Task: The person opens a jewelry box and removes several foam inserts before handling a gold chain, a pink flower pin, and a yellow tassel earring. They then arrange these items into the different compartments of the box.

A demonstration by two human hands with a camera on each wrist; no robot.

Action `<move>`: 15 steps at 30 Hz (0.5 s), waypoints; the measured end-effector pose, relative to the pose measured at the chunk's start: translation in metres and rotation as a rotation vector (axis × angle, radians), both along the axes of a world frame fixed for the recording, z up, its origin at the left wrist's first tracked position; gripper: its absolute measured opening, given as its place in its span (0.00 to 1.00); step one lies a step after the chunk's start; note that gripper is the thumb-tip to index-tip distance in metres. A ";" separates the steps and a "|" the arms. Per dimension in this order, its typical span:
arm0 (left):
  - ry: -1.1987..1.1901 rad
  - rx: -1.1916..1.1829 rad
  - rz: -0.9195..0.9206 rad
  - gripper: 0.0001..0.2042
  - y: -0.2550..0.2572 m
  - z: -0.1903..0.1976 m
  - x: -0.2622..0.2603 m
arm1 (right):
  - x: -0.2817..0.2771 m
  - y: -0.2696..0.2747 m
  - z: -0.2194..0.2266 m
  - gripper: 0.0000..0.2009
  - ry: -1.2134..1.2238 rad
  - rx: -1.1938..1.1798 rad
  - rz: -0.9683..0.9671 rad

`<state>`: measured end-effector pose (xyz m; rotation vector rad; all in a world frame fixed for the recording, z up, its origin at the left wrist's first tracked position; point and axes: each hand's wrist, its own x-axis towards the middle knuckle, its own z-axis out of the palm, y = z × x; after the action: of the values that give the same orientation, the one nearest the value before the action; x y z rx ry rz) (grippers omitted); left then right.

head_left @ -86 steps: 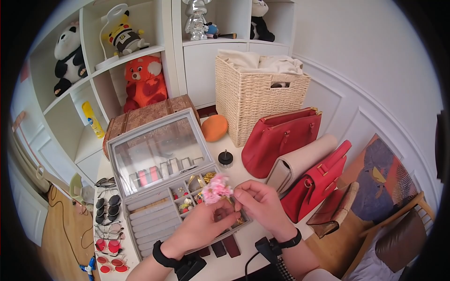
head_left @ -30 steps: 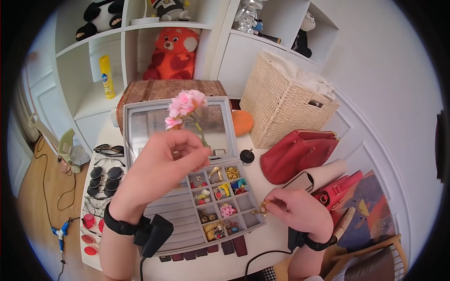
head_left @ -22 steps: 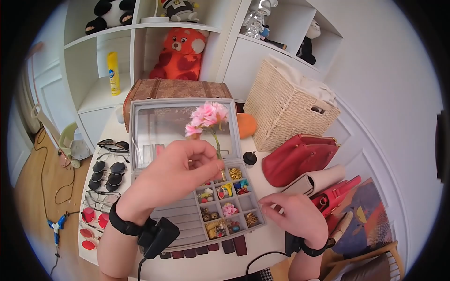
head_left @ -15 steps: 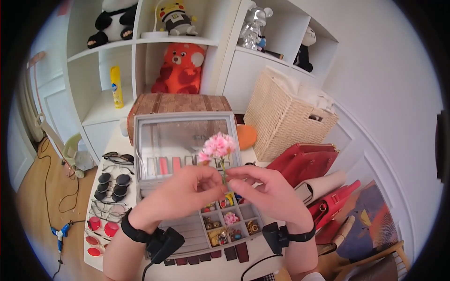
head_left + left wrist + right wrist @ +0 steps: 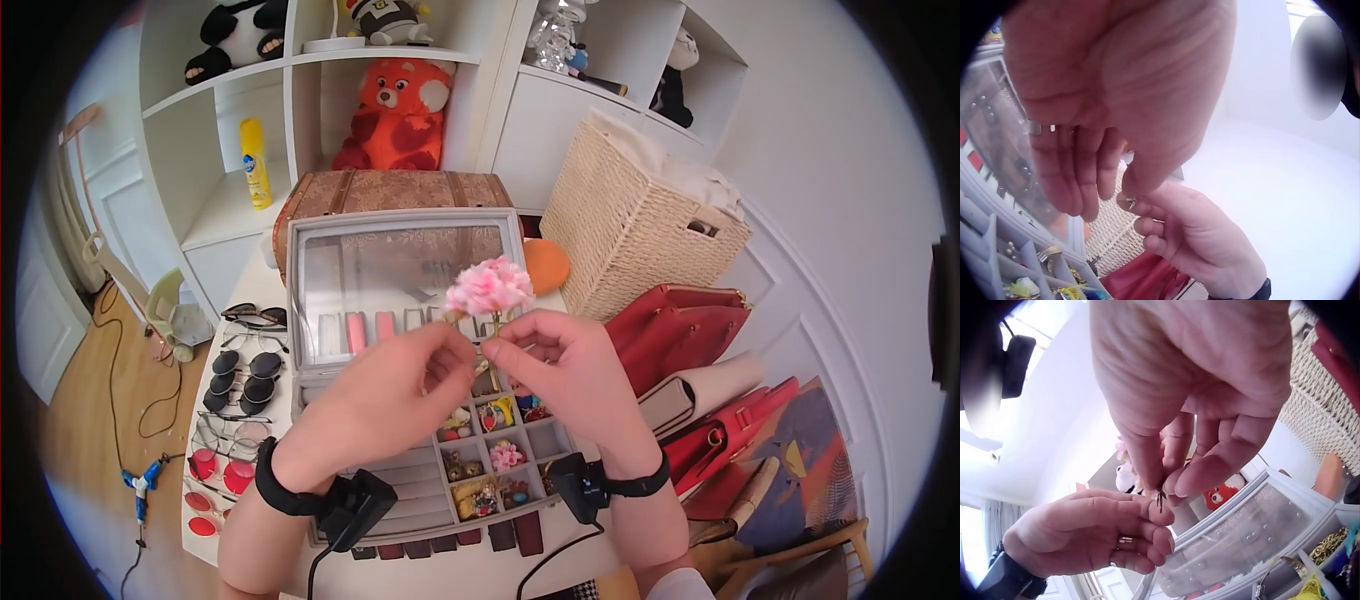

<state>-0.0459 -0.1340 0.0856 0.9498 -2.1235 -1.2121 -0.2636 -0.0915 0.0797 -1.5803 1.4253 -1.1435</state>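
Observation:
A pink artificial flower sprig [image 5: 490, 285] stands upright above the jewellery box [image 5: 425, 522], between my two hands. My right hand [image 5: 570, 375] pinches its thin stem [image 5: 1160, 499] between thumb and index finger, as the right wrist view shows. My left hand [image 5: 385, 390] is close beside it, fingers fairly straight and loosely together, with the thumb tip right at the stem's lower end. A ring [image 5: 1125, 540] is on a left finger. Compartments below hold gold jewellery [image 5: 1329, 545], colourful trinkets [image 5: 495, 413] and a small pink flower piece [image 5: 507, 455].
The box's clear lid [image 5: 400, 240] stands raised against a brown trunk [image 5: 400, 190]. Sunglasses [image 5: 245, 380] line the left side. Red handbags [image 5: 670, 335] and a wicker basket [image 5: 640, 215] stand right, with an orange round object [image 5: 546, 267] behind the box.
The right hand set a gold jewellery piece in a right compartment, then moved up to the flower stem. The left hand's pinch on the stem loosened.

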 end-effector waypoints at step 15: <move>0.535 0.199 0.130 0.14 -0.017 -0.031 -0.019 | -0.019 0.027 0.020 0.12 0.653 0.054 0.166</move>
<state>-0.0646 -0.1514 0.0549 0.7243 -1.5245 -1.4371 -0.2830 -0.0649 0.0996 -2.0966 1.6569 -0.4952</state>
